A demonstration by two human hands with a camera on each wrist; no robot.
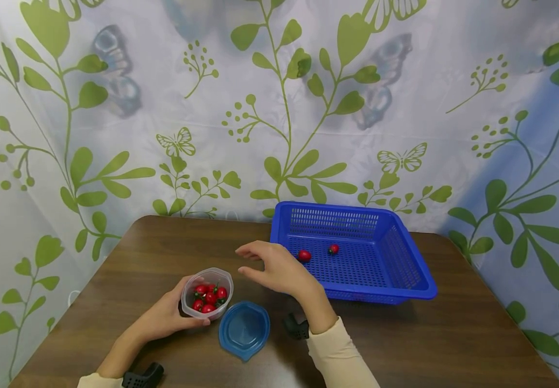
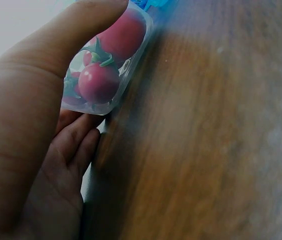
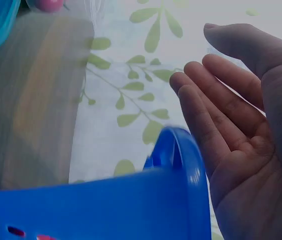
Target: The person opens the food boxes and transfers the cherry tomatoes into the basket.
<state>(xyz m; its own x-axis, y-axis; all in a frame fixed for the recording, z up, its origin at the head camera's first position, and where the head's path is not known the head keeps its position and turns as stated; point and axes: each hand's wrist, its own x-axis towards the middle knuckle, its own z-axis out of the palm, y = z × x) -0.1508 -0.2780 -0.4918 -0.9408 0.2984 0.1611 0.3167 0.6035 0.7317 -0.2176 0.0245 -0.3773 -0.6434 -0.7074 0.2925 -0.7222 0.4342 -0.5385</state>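
My left hand (image 1: pixel 169 311) grips a clear plastic container (image 1: pixel 186 295), thumb and fingers curled round its side. Several cherry tomatoes (image 1: pixel 210 297) with green stems lie inside it. In the left wrist view, tomatoes (image 2: pixel 99 83) show through the container's wall under the thumb. My right hand (image 1: pixel 279 267) holds nothing; its fingers are relaxed, above the table by the left rim of a blue plastic basket (image 1: pixel 412 269). Two cherry tomatoes (image 1: pixel 304 256) show on the basket floor. The right wrist view has the right hand (image 3: pixel 236 115) beside the basket's rim (image 3: pixel 193 165).
A round blue lid (image 1: pixel 244 330) with a tab lies on the brown wooden table (image 1: pixel 202 237), between the container and my right wrist. A white curtain (image 1: pixel 202 124) with a green leaf and butterfly print hangs behind the table.
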